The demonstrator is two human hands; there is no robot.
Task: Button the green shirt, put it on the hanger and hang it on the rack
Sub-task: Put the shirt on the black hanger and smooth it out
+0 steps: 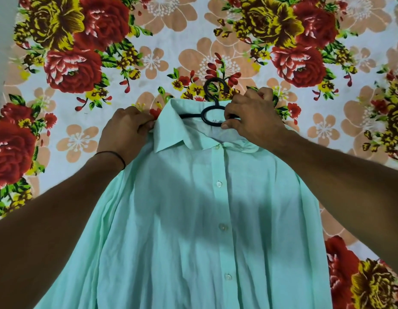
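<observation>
Nearest the camera, at 6 o'clock, the green shirt [193, 219] is lying face up on the floral bedsheet [82, 121], its front placket running from the bottom edge up toward 12 o'clock. 5 buttons [219, 183] are showing along that placket, and all 5 look fastened, the topmost sitting just under the collar [171, 128]. By that evidence the buttoning part of the task is looking finished, though the hem is lying out of frame and cannot be checked.

Further out, both forearms are reaching from 7 and 4 o'clock toward the neck of the garment. The left hand [124, 132], with a thin dark band on its wrist, is pinching the collar edge at about 10 o'clock from the shirt's middle. The right hand [253, 117] is curling its fingers over the right side of the neck opening, gripping the black hanger [210, 112] and cloth together.

Beyond the hands, the hanger's neck loop is sitting inside the collar while its hook is poking out past the collar toward 12 o'clock, resting on the sheet. Its arms are hiding under the fabric, so whether both shoulders are seated cannot be told. The hanging step is remaining; no rack is appearing in view.
</observation>
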